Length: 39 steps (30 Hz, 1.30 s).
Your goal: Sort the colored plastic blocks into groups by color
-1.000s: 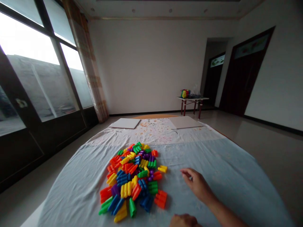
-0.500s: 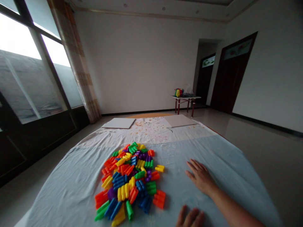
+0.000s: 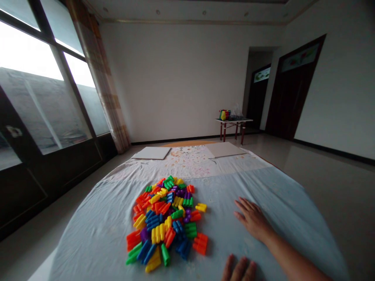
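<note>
A heap of plastic building blocks (image 3: pixel 158 233) in red, yellow, green, blue and purple lies on the pale blue cloth (image 3: pixel 96 234). My right hand (image 3: pixel 253 220) rests palm down on the cloth to the right of the heap, fingers stretched out and holding nothing. At the bottom edge, only some fingers of my left hand (image 3: pixel 238 269) show; they lie slightly apart on the cloth, and the rest of that hand is out of view. Nearest to the hands are a red block (image 3: pixel 200 244) and a yellow block (image 3: pixel 201 207) at the heap's right side. Neither hand touches a block.
Two flat boards, a white one (image 3: pixel 151 153) and a greyish one (image 3: pixel 225 149), lie at the table's far end on flowered cloth. Behind stands a small table (image 3: pixel 247 120) with a colourful bag (image 3: pixel 225 114) and a clear plastic bag (image 3: pixel 236 113). Windows are on the left.
The whole view has shifted slightly, so the table and heap appear a little farther right. Both hands stay resting on the cloth, and the blocks lie as before.
</note>
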### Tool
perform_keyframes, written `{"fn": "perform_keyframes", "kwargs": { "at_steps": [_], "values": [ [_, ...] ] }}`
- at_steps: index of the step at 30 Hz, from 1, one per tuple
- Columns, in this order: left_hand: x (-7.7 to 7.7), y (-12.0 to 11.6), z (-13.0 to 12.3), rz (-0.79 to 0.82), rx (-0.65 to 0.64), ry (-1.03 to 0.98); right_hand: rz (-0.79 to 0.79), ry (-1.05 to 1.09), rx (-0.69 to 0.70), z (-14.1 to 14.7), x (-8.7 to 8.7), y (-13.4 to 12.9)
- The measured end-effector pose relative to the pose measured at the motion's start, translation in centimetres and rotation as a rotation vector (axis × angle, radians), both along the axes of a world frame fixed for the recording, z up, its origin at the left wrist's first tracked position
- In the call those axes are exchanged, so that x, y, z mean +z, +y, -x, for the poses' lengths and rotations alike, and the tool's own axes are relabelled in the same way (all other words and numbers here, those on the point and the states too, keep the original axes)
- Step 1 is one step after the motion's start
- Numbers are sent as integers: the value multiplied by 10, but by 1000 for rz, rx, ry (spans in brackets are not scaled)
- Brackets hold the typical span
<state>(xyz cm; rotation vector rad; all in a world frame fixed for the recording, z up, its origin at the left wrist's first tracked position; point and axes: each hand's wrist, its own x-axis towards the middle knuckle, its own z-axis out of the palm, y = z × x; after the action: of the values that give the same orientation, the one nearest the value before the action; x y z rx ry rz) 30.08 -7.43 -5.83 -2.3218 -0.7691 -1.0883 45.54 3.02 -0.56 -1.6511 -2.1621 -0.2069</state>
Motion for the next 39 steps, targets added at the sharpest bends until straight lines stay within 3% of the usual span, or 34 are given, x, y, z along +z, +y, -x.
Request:
{"fn": "perform_keyframes", "kwargs": {
  "at_steps": [6, 8, 13, 17, 21, 24, 27, 31, 35, 39],
  "values": [
    [-11, 2, 7, -124, 6, -144, -36, 31, 13, -7, 7, 4],
    [-13, 3, 10, -152, -16, -196, -47, 22, -79, -31, 9, 9],
    [-3, 4, 14, -146, -56, -160, 63, -48, -595, -127, -1, 7],
    [4, 4, 11, -214, -82, -395, 210, -22, -663, -178, -15, -4],
    [2, 1, 7, -185, -72, -428, 232, 7, -710, -186, -18, -11],
    [0, -1, 8, -156, -45, -430, 244, 0, -759, -178, -9, -6],
    [7, 3, 17, -132, -77, -358, 139, -10, -736, -149, 8, 10],
    [29, 14, 42, 108, -178, -32, -71, 118, -358, -64, 28, 31],
    [42, 21, 60, 232, -156, 84, -208, 315, -63, 25, 26, 34],
    [33, 20, 62, 269, -32, -35, -281, 406, 89, 54, 7, 26]
  ]
}}
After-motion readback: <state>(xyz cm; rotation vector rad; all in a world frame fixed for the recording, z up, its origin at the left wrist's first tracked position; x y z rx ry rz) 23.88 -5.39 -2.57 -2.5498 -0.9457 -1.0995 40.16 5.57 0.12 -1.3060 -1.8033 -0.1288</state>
